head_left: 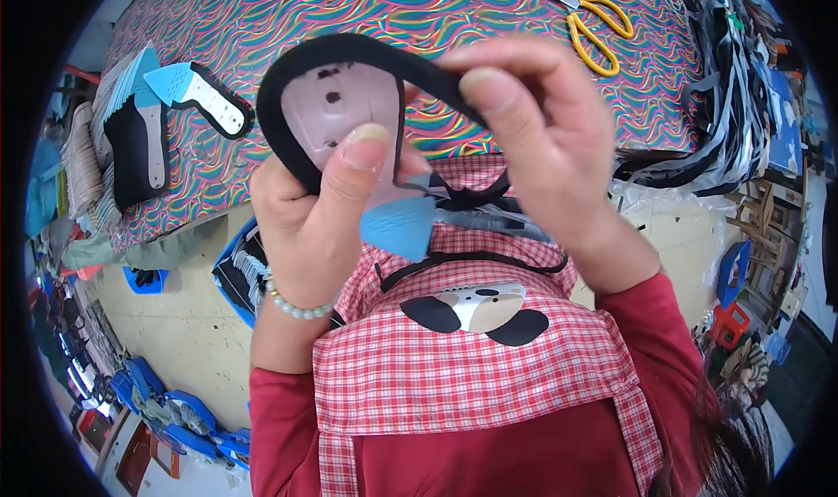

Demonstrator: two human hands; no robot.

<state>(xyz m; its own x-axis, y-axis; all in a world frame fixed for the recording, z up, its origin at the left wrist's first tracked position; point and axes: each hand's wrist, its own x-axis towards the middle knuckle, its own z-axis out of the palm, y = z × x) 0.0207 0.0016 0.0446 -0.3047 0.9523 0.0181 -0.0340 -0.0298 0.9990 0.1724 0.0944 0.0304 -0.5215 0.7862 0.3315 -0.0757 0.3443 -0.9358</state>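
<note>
My left hand [319, 196] grips a shoe insole board [336, 104], pinkish with dark marks and a blue textured end [399, 226] that points down toward me. The thumb lies across its face, and the other fingers are mostly hidden behind. A black strip [349, 45] runs around the wide upper end of the board and stretches off to the right. Thumb and forefinger of my right hand [546, 122] pinch that strip, a short way from the board's edge. Part of the black strip also hangs below, in front of my apron.
Yellow-handled scissors [602, 26] lie on the patterned tablecloth [489, 17]. At left are a finished-looking insole board [202, 100] with black edging and a stack of more boards [140, 122]. Black and grey strips [729, 104] hang at right. A blue bin [237, 274] stands below the table edge.
</note>
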